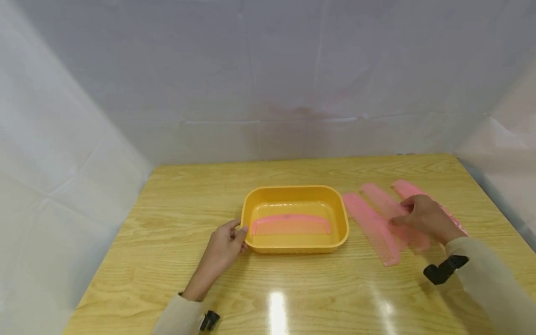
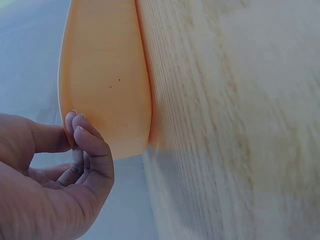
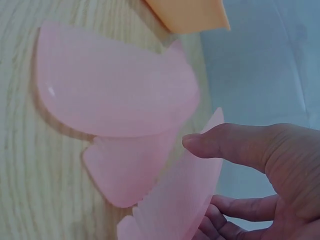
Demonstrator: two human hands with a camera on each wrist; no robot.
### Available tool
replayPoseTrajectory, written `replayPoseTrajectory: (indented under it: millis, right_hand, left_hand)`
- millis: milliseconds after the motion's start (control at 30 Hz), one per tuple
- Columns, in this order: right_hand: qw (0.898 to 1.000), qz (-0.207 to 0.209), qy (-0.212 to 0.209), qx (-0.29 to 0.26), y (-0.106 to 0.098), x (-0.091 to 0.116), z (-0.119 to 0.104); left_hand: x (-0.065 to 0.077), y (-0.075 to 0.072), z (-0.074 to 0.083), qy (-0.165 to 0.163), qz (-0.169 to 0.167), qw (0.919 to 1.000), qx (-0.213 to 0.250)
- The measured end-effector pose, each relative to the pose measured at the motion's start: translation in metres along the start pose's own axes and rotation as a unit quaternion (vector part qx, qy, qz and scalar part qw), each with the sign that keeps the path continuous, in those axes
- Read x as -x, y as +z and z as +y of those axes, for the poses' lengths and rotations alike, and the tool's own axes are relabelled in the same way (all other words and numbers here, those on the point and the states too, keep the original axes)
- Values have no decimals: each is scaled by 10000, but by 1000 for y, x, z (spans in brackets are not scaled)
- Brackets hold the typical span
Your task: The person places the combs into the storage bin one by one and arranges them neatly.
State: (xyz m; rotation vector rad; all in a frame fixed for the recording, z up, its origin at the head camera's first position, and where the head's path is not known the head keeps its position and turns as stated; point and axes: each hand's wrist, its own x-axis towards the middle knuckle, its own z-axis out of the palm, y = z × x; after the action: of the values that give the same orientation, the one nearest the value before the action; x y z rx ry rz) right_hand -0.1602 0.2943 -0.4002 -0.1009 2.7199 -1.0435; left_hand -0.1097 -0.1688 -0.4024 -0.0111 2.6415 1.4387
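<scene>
A yellow rectangular basin (image 1: 295,249) stands mid-table with one pink comb (image 1: 291,224) lying inside, spine toward the far side. My left hand (image 1: 224,244) holds the basin's near-left rim; the left wrist view shows thumb and fingertips pinching the wall. To the basin's right, pink combs lie slanted on the wood, the closest being one comb (image 1: 370,225). My right hand (image 1: 425,216) is over these combs. In the right wrist view it grips a tilted comb (image 3: 175,200), thumb on one face and fingers behind. Beside it two combs overlap, a wide one (image 3: 115,85) above another (image 3: 127,172).
The wooden table (image 1: 180,200) carries the basin and combs. Pale sheeting (image 1: 268,83) hangs behind it and along both sides. Black camera straps circle both wrists, over beige sleeves (image 1: 490,279).
</scene>
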Motion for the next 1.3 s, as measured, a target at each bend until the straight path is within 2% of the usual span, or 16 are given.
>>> replayPoseTrajectory:
  millis: [467,1300]
  right_hand:
    - [9998,-21,-170,98,-12,-11,-28]
    - [9985,-256,-477,120,-2,-29,-98]
  left_hand:
    - [1,0,0,15,14,10000,15]
    - [1,1,2,-23,-21,10000,25]
